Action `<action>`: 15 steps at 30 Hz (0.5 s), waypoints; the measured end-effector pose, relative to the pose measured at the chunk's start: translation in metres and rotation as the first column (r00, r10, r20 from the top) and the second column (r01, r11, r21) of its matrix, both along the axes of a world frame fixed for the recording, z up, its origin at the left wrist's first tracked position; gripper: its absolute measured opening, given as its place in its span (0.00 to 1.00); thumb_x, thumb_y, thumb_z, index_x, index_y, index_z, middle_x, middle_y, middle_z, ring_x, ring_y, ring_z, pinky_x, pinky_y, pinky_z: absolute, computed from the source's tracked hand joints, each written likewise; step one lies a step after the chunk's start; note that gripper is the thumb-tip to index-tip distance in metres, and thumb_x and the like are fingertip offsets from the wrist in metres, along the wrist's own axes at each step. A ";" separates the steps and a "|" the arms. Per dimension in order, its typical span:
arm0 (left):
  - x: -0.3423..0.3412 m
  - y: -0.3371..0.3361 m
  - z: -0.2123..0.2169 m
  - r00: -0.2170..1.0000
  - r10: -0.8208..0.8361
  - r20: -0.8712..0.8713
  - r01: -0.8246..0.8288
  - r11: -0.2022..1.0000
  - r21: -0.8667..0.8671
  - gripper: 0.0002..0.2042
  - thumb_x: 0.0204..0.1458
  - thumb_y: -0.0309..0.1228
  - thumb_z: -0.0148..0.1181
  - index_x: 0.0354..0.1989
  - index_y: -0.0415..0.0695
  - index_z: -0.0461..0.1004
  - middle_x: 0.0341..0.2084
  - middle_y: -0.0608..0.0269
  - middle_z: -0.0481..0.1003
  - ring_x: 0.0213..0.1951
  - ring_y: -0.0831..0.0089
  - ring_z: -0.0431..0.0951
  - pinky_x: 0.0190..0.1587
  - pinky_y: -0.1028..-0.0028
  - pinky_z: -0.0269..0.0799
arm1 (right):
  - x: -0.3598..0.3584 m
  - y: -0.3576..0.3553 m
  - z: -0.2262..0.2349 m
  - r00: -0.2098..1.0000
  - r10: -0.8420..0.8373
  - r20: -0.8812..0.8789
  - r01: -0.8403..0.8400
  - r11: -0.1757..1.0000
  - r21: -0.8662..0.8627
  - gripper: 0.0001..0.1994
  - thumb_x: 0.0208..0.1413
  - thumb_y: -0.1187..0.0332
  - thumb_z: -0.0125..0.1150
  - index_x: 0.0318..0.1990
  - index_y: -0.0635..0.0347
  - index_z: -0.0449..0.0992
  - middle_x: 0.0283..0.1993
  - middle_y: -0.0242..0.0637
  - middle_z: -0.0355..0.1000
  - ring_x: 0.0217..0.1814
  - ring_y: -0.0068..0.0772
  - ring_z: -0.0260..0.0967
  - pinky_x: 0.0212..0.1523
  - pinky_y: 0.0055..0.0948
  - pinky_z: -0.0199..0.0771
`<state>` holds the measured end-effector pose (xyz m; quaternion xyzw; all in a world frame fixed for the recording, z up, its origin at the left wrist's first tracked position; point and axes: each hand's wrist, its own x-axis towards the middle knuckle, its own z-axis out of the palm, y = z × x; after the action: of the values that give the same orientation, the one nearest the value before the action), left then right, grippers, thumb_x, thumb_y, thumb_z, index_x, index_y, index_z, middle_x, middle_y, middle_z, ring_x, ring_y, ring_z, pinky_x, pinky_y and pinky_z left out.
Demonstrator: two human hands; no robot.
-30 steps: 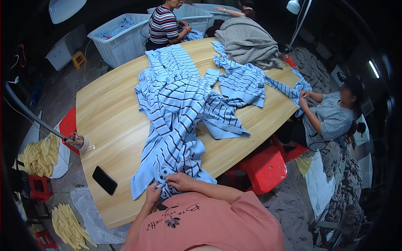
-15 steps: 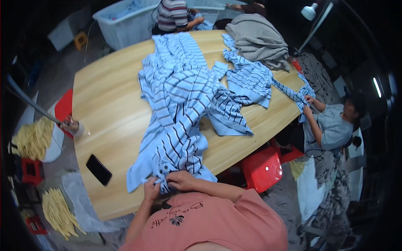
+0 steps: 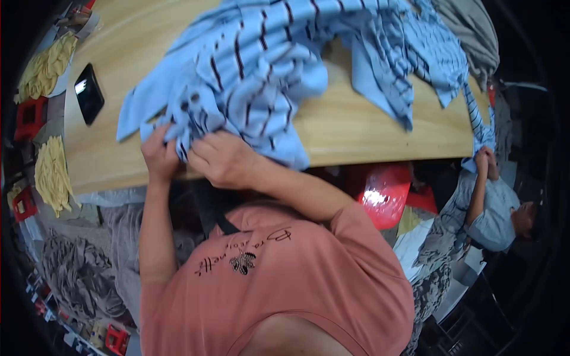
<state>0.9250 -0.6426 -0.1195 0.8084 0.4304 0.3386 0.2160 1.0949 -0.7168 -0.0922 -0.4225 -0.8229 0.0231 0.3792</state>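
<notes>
A light-blue knit garment (image 3: 258, 77) with dark stripes lies bunched over the near part of the wooden table (image 3: 380, 142). Dark round buttons show on the piece at its near edge. My left hand (image 3: 160, 153) pinches this edge close to the buttons. Beside it my right hand (image 3: 225, 160) is closed on the same cloth, its fingertips partly hidden by folds. A small gap separates the two hands. More of the striped cloth (image 3: 386, 65) spreads to the right.
A black phone (image 3: 89, 95) rests near the table's left edge. Grey cloth (image 3: 472, 29) is heaped at the far right. Beyond the table's right edge are a red stool (image 3: 383, 196) and a co-worker (image 3: 496, 202) holding striped cloth. Yellow cloth bundles (image 3: 53, 175) lie at left.
The view has tipped down and closer, so the table and cloth appear higher. Both my hands keep hold of the garment's edge. The co-worker's hands have come together.
</notes>
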 end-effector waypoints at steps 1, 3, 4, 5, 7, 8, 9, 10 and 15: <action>0.003 0.003 0.001 1.000 0.020 0.023 -0.020 1.000 -0.014 0.10 0.43 0.20 0.51 0.35 0.36 0.73 0.29 0.49 0.74 0.33 0.57 0.75 0.37 0.70 0.68 | -0.002 -0.006 0.004 1.000 0.019 -0.003 -0.019 1.000 -0.006 0.09 0.35 0.68 0.50 0.28 0.60 0.68 0.26 0.35 0.63 0.28 0.32 0.61 0.29 0.28 0.60; -0.004 0.005 -0.013 0.996 0.024 0.080 -0.027 0.999 0.036 0.10 0.43 0.19 0.50 0.36 0.35 0.72 0.30 0.50 0.74 0.34 0.59 0.75 0.37 0.71 0.68 | -0.015 -0.040 0.000 0.998 0.046 -0.041 -0.045 0.998 0.035 0.08 0.36 0.68 0.50 0.27 0.60 0.68 0.27 0.35 0.63 0.29 0.32 0.61 0.30 0.30 0.59; 0.001 0.002 -0.005 0.998 0.068 -0.015 -0.064 0.980 0.188 0.10 0.43 0.20 0.51 0.36 0.38 0.72 0.28 0.48 0.73 0.31 0.54 0.74 0.34 0.68 0.68 | -0.022 -0.061 -0.003 0.998 0.047 -0.041 -0.047 0.999 0.000 0.08 0.38 0.68 0.51 0.28 0.60 0.68 0.28 0.36 0.64 0.31 0.35 0.63 0.31 0.32 0.61; 0.000 0.011 -0.011 0.995 0.092 -0.028 -0.083 0.970 0.228 0.10 0.44 0.22 0.51 0.36 0.38 0.72 0.29 0.48 0.73 0.32 0.53 0.73 0.34 0.67 0.68 | -0.020 -0.074 -0.009 0.998 0.034 -0.045 -0.033 0.999 0.010 0.08 0.38 0.68 0.51 0.28 0.60 0.68 0.28 0.36 0.64 0.31 0.35 0.63 0.31 0.32 0.61; 0.008 0.011 -0.003 0.979 0.144 -0.141 -0.114 0.974 0.197 0.07 0.46 0.25 0.50 0.33 0.40 0.71 0.28 0.46 0.72 0.31 0.51 0.72 0.32 0.65 0.67 | -0.017 -0.103 -0.024 0.973 0.232 0.013 -0.193 0.839 -0.509 0.10 0.39 0.69 0.53 0.31 0.61 0.70 0.31 0.40 0.67 0.35 0.40 0.66 0.35 0.36 0.65; 0.012 0.008 0.004 0.980 0.149 -0.135 -0.128 0.980 0.153 0.07 0.48 0.28 0.48 0.33 0.41 0.71 0.27 0.46 0.72 0.30 0.50 0.72 0.31 0.63 0.66 | -0.012 -0.113 -0.028 0.952 0.304 0.049 -0.192 0.710 -0.678 0.11 0.39 0.68 0.56 0.32 0.62 0.71 0.33 0.43 0.70 0.38 0.45 0.69 0.36 0.41 0.68; 0.010 0.005 0.002 0.979 0.147 -0.144 -0.123 0.980 0.159 0.07 0.48 0.28 0.48 0.33 0.41 0.71 0.27 0.46 0.72 0.30 0.50 0.72 0.31 0.63 0.66 | -0.007 -0.120 -0.024 0.900 0.419 0.117 -0.181 0.606 -0.775 0.11 0.39 0.67 0.58 0.30 0.64 0.71 0.31 0.46 0.72 0.37 0.47 0.70 0.35 0.43 0.70; 0.006 0.008 0.002 0.973 0.151 -0.172 -0.129 0.983 0.134 0.08 0.49 0.30 0.47 0.33 0.41 0.71 0.26 0.46 0.72 0.30 0.49 0.72 0.31 0.62 0.66 | -0.006 -0.129 -0.024 0.916 0.382 0.122 -0.147 0.603 -0.784 0.10 0.40 0.67 0.58 0.29 0.64 0.71 0.30 0.46 0.72 0.36 0.48 0.70 0.34 0.42 0.70; 0.004 0.001 -0.008 0.985 0.073 -0.153 -0.051 0.988 0.147 0.11 0.50 0.36 0.46 0.34 0.43 0.71 0.25 0.45 0.72 0.29 0.48 0.72 0.31 0.61 0.66 | -0.003 -0.160 -0.020 0.973 0.223 0.053 -0.108 0.650 -0.752 0.11 0.44 0.65 0.58 0.28 0.65 0.72 0.29 0.48 0.72 0.35 0.50 0.70 0.33 0.42 0.69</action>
<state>0.9285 -0.6419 -0.1273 0.8322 0.4459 0.3099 0.1124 1.0916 -0.8770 -0.1123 -0.4639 -0.8011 0.3615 0.1107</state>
